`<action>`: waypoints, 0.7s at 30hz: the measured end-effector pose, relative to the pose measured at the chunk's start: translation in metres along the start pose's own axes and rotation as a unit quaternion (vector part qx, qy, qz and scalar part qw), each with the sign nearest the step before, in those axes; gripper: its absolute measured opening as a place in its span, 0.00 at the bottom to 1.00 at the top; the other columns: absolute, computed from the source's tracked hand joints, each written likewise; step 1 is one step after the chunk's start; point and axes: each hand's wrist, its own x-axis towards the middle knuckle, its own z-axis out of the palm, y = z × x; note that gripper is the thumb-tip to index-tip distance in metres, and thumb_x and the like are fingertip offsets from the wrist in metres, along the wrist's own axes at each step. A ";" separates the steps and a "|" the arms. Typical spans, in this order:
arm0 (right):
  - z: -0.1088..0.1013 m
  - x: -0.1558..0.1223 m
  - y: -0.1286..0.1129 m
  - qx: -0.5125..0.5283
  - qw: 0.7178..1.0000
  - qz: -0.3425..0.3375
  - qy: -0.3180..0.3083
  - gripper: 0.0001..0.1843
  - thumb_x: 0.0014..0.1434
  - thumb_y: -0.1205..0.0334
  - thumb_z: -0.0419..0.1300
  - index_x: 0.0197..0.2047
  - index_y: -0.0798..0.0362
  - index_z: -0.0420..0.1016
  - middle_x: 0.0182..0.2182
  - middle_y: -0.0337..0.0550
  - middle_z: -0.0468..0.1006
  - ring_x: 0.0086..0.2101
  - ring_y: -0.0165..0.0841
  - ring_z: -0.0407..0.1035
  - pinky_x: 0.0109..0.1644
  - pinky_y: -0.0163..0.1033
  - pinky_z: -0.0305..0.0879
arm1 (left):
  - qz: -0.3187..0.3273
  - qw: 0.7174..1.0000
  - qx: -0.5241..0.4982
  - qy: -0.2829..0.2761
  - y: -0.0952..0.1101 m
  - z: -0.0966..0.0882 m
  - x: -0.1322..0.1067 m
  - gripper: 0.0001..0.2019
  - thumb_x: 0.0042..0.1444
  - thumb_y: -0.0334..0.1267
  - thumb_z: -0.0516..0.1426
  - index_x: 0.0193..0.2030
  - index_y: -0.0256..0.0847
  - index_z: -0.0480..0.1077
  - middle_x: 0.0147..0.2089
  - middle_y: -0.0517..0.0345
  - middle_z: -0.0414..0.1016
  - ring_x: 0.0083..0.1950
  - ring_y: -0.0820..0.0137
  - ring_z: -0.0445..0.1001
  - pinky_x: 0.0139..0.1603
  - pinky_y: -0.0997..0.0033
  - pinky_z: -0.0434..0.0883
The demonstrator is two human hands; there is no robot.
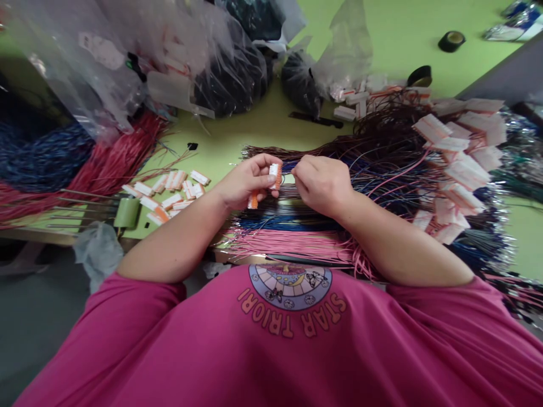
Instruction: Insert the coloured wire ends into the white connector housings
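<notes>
My left hand (244, 180) is closed around a white-and-orange plastic connector (275, 176), held upright between thumb and fingers. A second white-and-orange piece (253, 200) shows below the same hand's thumb, tucked against the palm. A thin dark wire curves beside the connector. Just to the right, my right hand (324, 182) has its fingertips pinched together, pointing at the connector without touching it. Whatever lies in that pinch is too small to name. Beneath both hands run bundles of dark, blue and pink wires (288, 243) with bare metal ends on the left.
Loose white-and-orange connectors (172, 200) lie left of my forearm, near a green cylinder (127, 212) with metal rods. Red wires (127, 150) and clear plastic bags (229, 68) stand behind. Wired connectors (466, 169) pile up on the right. Black tape rolls (452, 41) sit farther back.
</notes>
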 end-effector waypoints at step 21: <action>0.019 0.003 0.008 -0.020 1.000 -0.018 0.016 0.19 0.68 0.62 0.50 0.38 0.55 0.83 0.32 0.53 0.82 0.31 0.38 0.73 0.33 0.41 0.54 | -0.031 0.998 0.026 0.041 0.009 0.025 -0.004 0.13 0.61 0.24 0.59 0.50 0.37 0.65 0.31 0.65 0.73 0.25 0.78 0.76 0.20 0.79 0.59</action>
